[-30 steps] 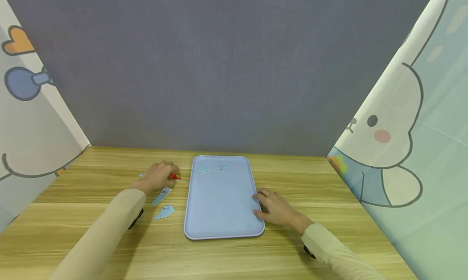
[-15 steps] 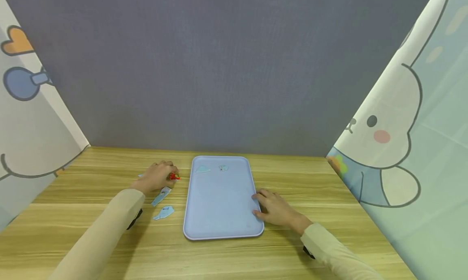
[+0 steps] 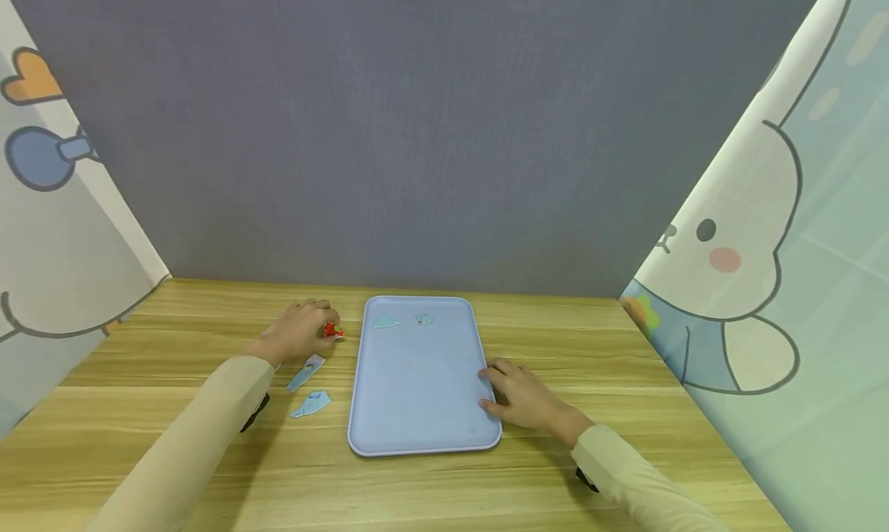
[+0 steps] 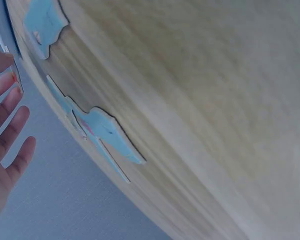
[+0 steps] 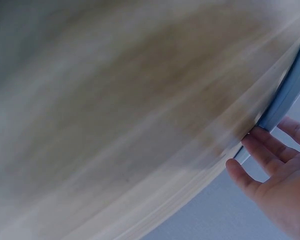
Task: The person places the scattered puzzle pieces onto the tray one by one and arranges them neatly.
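Observation:
My left hand [image 3: 300,333] pinches a flat puzzle piece [image 3: 332,330] with a red print between thumb and fingertips, left of the tray. In the left wrist view this piece [image 4: 16,75] stands edge-on at the fingertips, over the tabletop. Two light blue puzzle pieces lie nearer the body, one long [image 3: 305,373] and one broad [image 3: 312,404]. More pieces lie partly hidden beneath the left hand. My right hand [image 3: 521,394] rests at the right rim of the pale blue tray [image 3: 422,393], its fingertips touching the edge, fingers loosely extended.
Inside the tray, toward its far end, lie a triangular blue piece [image 3: 385,321] and a small printed piece [image 3: 424,319]. A grey panel [image 3: 396,146] stands behind the wooden table [image 3: 576,339], with cartoon-printed sheets at both sides.
My left hand has risen slightly with the red-printed piece, which is now tilted up off the table. A bit more of another piece shows under the wrist. My right hand stays put.

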Demonstrator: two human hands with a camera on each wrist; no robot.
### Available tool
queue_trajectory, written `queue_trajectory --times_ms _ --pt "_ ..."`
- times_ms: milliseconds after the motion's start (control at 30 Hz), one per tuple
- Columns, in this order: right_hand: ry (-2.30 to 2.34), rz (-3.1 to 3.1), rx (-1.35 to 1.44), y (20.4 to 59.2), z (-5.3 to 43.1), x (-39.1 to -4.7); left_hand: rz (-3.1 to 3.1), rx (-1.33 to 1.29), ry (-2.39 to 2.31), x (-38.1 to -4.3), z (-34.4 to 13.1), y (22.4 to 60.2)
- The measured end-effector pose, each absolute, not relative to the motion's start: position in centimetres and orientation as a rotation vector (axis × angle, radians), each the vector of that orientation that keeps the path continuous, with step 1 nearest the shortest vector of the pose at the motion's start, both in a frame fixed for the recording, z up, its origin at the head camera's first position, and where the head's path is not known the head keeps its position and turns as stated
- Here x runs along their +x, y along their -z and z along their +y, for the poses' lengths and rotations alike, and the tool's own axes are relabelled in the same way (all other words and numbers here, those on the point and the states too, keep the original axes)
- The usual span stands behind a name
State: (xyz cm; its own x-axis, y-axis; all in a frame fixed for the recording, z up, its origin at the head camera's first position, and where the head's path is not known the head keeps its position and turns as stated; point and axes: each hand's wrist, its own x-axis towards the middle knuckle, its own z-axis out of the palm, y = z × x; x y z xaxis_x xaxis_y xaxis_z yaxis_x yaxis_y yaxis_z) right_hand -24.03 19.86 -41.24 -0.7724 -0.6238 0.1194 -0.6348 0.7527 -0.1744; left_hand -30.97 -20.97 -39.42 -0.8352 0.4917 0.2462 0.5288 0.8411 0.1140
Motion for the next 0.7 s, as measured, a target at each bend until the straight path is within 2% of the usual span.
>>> queue_trajectory --times_ms 700 --pt "-0.304 -2.914 1.023 41.3 20.0 -24.0 -2.707 -0.873 0.230 -31.1 -17.9 38.2"
